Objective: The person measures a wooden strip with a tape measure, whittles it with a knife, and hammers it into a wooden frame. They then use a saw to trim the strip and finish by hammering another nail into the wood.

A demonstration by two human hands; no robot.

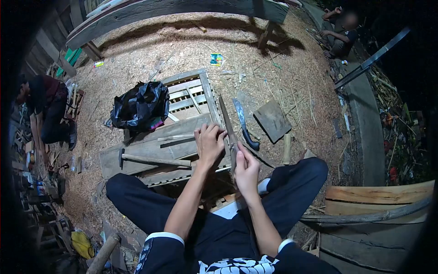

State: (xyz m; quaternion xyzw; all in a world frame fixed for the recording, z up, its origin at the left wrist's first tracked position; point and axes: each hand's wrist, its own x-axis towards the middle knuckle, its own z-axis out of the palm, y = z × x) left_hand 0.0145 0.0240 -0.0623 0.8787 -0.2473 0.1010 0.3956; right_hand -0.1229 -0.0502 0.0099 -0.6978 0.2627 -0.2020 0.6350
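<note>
Between my knees, my right hand is wrapped round the handle end of a long narrow blade, which points away from me. My left hand is beside the blade with its fingers curled; what they hold, if anything, is hidden. Left of my left hand a thin wooden strip lies on a board. A hammer with a wooden handle rests on the boards nearer me. Right of the blade are a machete with a dark handle and a square dark block.
A black plastic bag sits by a slatted wooden frame. A long bench crosses the far side. One person crouches at the left, another sits at the far right. Planks stand at the lower right.
</note>
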